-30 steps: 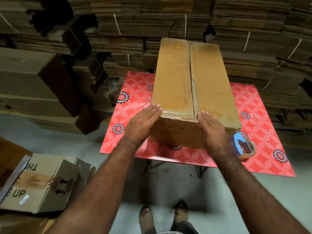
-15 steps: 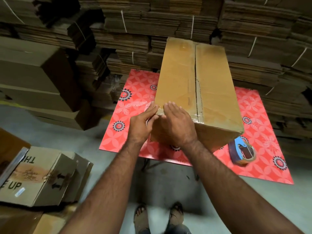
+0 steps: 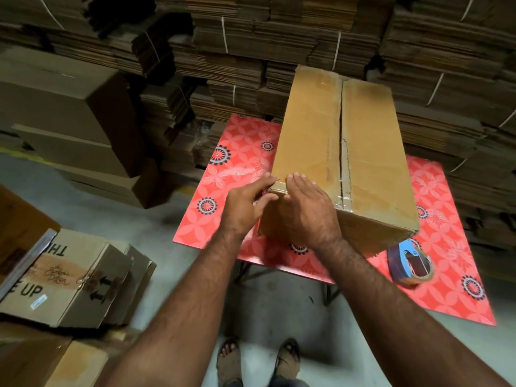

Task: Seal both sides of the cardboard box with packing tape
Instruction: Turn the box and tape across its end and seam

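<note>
Both hands have moved to the cardboard box's [image 3: 343, 152] near-left corner: right hand [image 3: 307, 210] flat across it, left hand [image 3: 245, 202] pinching its edge; tape roll [image 3: 410, 265] unmoved.

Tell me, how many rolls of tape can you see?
1. The tape roll lies on the red table, just right of the cardboard box. Another could hide behind the box.

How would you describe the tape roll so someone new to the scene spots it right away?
Find the red flower-patterned table top with the tall cardboard box standing on it. The packing tape roll lies flat on that red surface by the box's near right corner, to the right of the right hand. It is the only round thing on the table, brown tape with a blue dispenser piece on it.
</note>
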Demonstrator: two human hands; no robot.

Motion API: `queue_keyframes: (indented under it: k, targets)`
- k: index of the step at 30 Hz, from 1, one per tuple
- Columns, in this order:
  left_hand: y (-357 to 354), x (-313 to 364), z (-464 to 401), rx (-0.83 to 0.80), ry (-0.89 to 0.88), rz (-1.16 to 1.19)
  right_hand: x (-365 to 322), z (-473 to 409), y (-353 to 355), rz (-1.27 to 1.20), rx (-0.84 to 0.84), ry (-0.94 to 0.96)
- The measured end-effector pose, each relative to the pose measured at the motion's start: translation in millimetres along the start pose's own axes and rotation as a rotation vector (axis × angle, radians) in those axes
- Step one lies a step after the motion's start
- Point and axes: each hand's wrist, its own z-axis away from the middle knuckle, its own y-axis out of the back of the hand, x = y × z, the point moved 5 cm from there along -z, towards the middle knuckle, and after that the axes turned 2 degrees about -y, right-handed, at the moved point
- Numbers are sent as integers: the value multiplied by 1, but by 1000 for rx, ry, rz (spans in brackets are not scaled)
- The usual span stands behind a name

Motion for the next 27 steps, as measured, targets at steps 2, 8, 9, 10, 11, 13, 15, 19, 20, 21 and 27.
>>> queue_keyframes:
  k: [2,8,9,10,11,13,15,19,20,21,27]
  targets:
    - [-9,9,19,28,76,30,0,1,0,-1,23,13]
    - [-36,18,31,33,483,476,4,-1,-3,-14,29,9]
    - [-38,11,27,41,528,572,3,-1,-3,-7,31,5]
    - [-39,6,25,34,579,642,3,-1,-3,-2,34,4]
    - [-42,-1,23,24,622,708,3,-1,-3,1,31,6]
    - [-41,-6,18,-13,728,772,3,0,-2,3,17,12]
    - [-39,-7,14,-122,779,771,2,3,2,10,9,10]
    - [-28,-14,11,-62,790,889,-17,-5,3,54,58,-121]
    - [-27,-15,12,-36,788,911,-22,-9,0,74,62,-157]
    - [-27,-16,12,-29,788,926,-26,-14,-3,99,68,-179]
    - [-22,-16,10,-91,738,844,-25,-11,-15,172,97,-79]
